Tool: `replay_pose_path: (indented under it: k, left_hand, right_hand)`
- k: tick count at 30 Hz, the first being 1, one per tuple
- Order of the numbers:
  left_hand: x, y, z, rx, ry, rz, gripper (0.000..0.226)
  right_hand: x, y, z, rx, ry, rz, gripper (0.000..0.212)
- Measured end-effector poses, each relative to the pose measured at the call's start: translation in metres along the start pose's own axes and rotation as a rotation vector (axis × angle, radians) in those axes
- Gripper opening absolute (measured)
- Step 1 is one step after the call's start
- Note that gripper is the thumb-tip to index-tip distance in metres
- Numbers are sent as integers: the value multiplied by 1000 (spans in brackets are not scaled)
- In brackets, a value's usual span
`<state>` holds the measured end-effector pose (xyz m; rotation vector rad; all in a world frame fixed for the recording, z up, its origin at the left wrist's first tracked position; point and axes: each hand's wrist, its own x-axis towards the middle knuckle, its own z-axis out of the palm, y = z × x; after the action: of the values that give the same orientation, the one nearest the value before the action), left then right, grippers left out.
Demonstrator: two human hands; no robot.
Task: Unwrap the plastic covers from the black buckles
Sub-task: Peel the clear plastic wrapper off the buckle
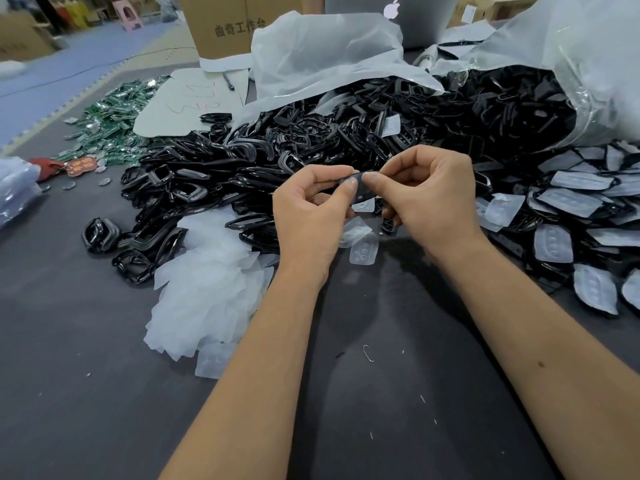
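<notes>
Dark grey surface [86, 393] was where I sat, with a huge heap of bare black buckles [277, 147] spilling out of a big clear bag [571, 64] in front of me. Both my hands were up over the near edge of that heap, working on one buckle [362, 188] between them. My left hand [308, 216] had its grip pinched on the buckle's left end, thumb on top, fingers curled under. My right hand [426, 195] pinched the right end the same way, thumb tips nearly touching. I couldn't tell how much of its plastic cover was on it. Peeled covers [207, 289] lay in a whitish pile to my left, a few loose ones [360, 244] right under my hands. Wrapped buckles [571, 202] sat on my right. Green bits [114, 123] and a cardboard box [221, 26] were further back.
</notes>
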<state>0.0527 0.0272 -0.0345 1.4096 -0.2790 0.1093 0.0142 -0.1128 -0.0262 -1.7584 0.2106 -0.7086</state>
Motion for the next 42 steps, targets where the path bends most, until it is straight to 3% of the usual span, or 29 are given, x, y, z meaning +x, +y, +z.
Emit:
replay_pose_path:
  k: [8,14,22,31,35,40,42]
  left_hand:
    - [0,0,-1,4,-12,-5,12]
    - [1,0,-1,-55,-35,-9,14]
    - [1,0,-3,-155,-53,-56,13]
    - [1,1,-2,-173,-56,-86,15]
    - [1,0,-3,-182,-49,-93,15]
    - [1,0,-2,-215,-67,-101,17]
    - [0,0,-1,-216,-67,-100,18]
  right_hand:
    - [1,6,3,-28,35,-6,25]
    - [2,8,4,109,18,110,29]
    - [3,3,3,417,-183,333,9]
    - [2,-1,0,487,-223,349,7]
    - [2,-2,0,475,-233,401,17]
    - [3,-2,-2,632,-293,485,8]
    - [4,-1,-4,680,-314,505,17]
